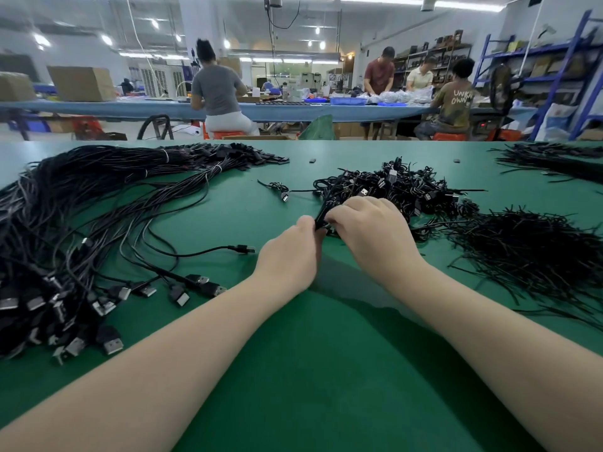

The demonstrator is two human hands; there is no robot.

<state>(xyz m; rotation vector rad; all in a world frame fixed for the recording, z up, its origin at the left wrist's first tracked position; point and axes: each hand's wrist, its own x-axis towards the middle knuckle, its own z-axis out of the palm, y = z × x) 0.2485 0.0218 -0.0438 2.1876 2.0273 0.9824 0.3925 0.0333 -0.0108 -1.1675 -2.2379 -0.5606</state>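
Both my hands meet at the middle of the green table [293, 370]. My left hand [288, 252] and my right hand [368, 230] together grip a folded black cable [323, 214] between their fingertips. Just behind them lies a pile of coiled black USB cables [401, 187]. The fingertips of both hands are curled and partly hidden by the cable.
A large bundle of long black USB cables [81, 223] covers the left side, plugs toward me. A heap of black twist ties [535, 256] lies at the right. One loose coiled cable [279, 188] sits mid-table. Several people work at a far bench [146, 109].
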